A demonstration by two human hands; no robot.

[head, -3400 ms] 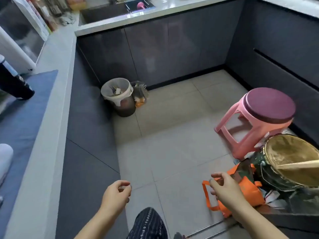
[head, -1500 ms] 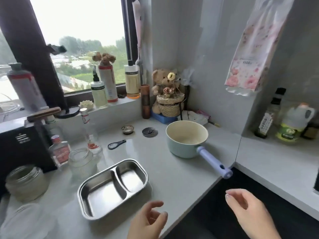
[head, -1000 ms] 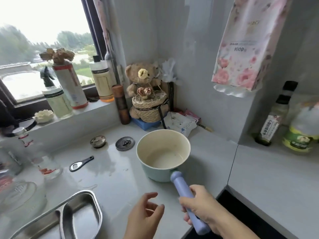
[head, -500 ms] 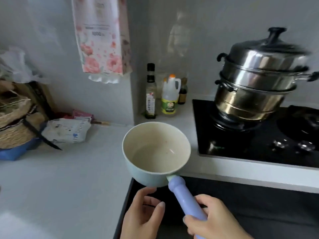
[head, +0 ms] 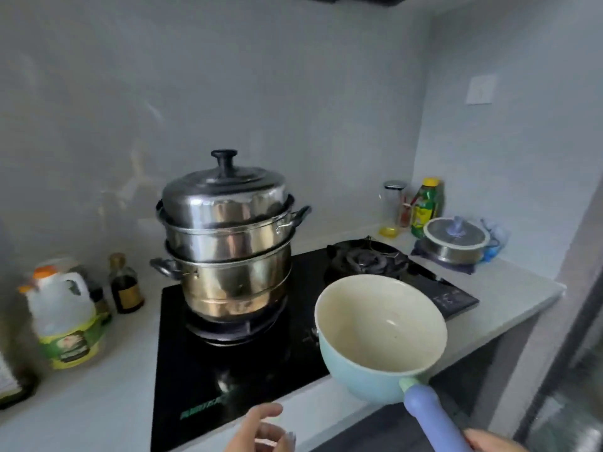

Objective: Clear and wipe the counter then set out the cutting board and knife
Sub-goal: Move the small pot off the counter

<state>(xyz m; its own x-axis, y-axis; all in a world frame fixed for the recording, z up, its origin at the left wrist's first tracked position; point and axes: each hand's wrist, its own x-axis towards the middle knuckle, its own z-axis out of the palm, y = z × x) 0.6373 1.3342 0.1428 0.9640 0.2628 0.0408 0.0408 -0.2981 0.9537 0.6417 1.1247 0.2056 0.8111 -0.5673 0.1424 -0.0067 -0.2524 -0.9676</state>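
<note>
A pale green saucepan [head: 380, 334] with a cream inside and a lilac handle [head: 434, 419] hangs in the air over the front right of the black hob [head: 248, 370]. My right hand [head: 492, 442] grips the end of that handle at the bottom right edge of the view. My left hand [head: 261, 429] hovers low in the middle with its fingers loosely spread, holding nothing. No cutting board or knife is in view.
A steel steamer pot [head: 228, 236] with a lid stands on the left burner; the right burner [head: 365, 256] is bare. Oil and sauce bottles [head: 65, 314] stand at the left. A lidded pan [head: 455, 239], a jar and a green bottle [head: 425, 203] sit at the back right on the grey counter [head: 509, 288].
I took the saucepan's handle in my right hand, lifted it off the counter by the window corner and carried it right, over the hob. The view swung right with it.
</note>
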